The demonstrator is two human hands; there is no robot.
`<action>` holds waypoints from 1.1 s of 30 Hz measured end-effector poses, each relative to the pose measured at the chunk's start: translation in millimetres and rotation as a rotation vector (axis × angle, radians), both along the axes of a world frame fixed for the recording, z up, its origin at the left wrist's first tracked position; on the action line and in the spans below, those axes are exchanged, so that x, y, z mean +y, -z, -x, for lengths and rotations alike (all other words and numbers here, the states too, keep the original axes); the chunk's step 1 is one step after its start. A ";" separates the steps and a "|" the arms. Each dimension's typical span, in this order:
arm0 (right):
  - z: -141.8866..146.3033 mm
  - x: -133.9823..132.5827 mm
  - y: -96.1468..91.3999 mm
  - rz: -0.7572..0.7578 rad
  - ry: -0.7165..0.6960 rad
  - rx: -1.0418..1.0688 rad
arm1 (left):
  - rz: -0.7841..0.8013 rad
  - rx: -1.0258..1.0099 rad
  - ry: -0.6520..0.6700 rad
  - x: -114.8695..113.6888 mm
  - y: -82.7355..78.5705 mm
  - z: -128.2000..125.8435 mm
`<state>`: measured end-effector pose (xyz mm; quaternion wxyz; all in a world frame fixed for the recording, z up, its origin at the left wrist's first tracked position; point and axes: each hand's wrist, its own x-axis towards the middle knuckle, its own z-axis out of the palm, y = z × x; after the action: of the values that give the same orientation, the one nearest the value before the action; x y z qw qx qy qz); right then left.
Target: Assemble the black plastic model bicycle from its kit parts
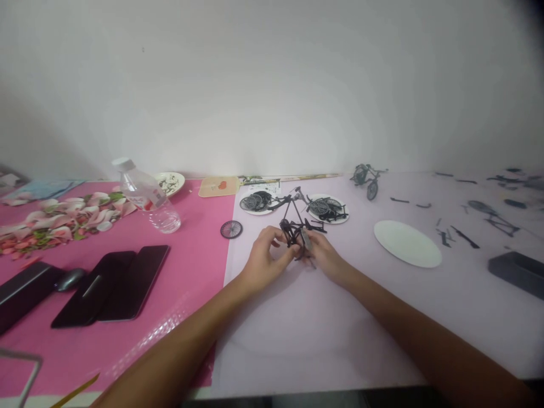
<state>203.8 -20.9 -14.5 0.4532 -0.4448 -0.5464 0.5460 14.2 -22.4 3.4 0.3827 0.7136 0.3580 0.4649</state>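
Between my two hands is a black model bicycle frame [293, 214], held over the white part of the table. My left hand [268, 254] pinches its lower part from the left, thumb and fingers closed. From the right my right hand [325, 255] grips the same frame; its fingertips are partly hidden behind the parts. A loose spoked wheel [232, 229] lies to the left of my left hand. Just beyond the frame stand a left plate [254, 211] and a right plate [346, 211], both heaped with small black wheels and parts.
An assembled model bicycle [366, 177] stands near the wall. A bare white plate [407, 243] and several scattered black parts [465, 237] are on the right. Leftward on the pink cover are a tilted plastic bottle [147, 198], phones [132, 283], petals [80, 218] and a fly swatter [219, 187].
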 end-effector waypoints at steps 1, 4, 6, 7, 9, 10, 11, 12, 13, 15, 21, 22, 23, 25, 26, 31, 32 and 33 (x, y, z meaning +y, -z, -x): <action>0.4 -0.3 -1.4 -0.005 -0.007 0.000 | 0.011 -0.005 0.004 0.3 -0.1 0.2; 2.3 -2.8 -6.2 -0.040 -0.003 -0.038 | 0.050 -0.005 0.011 1.7 -1.5 1.7; 3.4 -4.4 -7.2 -0.060 0.030 -0.055 | 0.084 0.006 -0.005 3.2 -2.6 2.9; 3.7 -4.9 -6.8 -0.070 0.043 -0.056 | 0.097 0.012 -0.020 4.0 -2.9 3.3; 4.1 -5.3 -4.8 -0.096 0.059 -0.062 | 0.116 0.016 -0.055 5.2 -2.1 3.5; 4.3 -5.4 -3.6 -0.113 0.068 -0.068 | 0.122 0.012 -0.070 5.5 -1.1 3.1; 4.6 -5.5 -2.5 -0.131 0.077 -0.074 | 0.131 0.005 -0.084 5.7 0.2 2.5; 5.0 -5.6 -1.7 -0.149 0.088 -0.079 | 0.144 -0.011 -0.102 5.6 1.6 1.6; 5.5 -5.9 -1.2 -0.163 0.096 -0.081 | 0.165 -0.030 -0.115 5.5 3.0 0.6; 6.7 -6.5 -1.0 -0.177 0.110 -0.083 | 0.216 -0.067 -0.136 5.1 4.9 -1.4; 8.8 -8.1 -2.2 -0.193 0.134 -0.104 | 0.209 -0.065 -0.154 4.9 5.0 -2.3; 8.8 -8.3 -2.6 -0.195 0.137 -0.112 | 0.222 -0.075 -0.155 4.8 4.8 -2.1; 8.8 -8.6 -3.2 -0.196 0.143 -0.124 | 0.247 -0.089 -0.157 4.6 4.6 -2.0; 8.9 -9.5 -4.8 -0.201 0.159 -0.156 | 0.315 -0.119 -0.158 3.8 3.5 -2.2; 9.1 -10.1 -5.7 -0.204 0.166 -0.173 | 0.348 -0.130 -0.160 3.2 2.5 -2.3; 10.1 -12.1 -8.6 -0.221 0.209 -0.213 | 0.447 -0.169 -0.186 0.4 -3.3 -4.1; 10.1 -12.1 -8.4 -0.216 0.211 -0.214 | 0.449 -0.163 -0.195 0.1 -3.8 -4.6; 10.0 -11.9 -7.8 -0.210 0.211 -0.212 | 0.449 -0.151 -0.204 -0.2 -4.1 -5.1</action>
<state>193.7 -32.7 -6.7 0.4918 -0.5052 -0.5954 0.3854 19.3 -22.6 7.5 0.5082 0.5341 0.4927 0.4622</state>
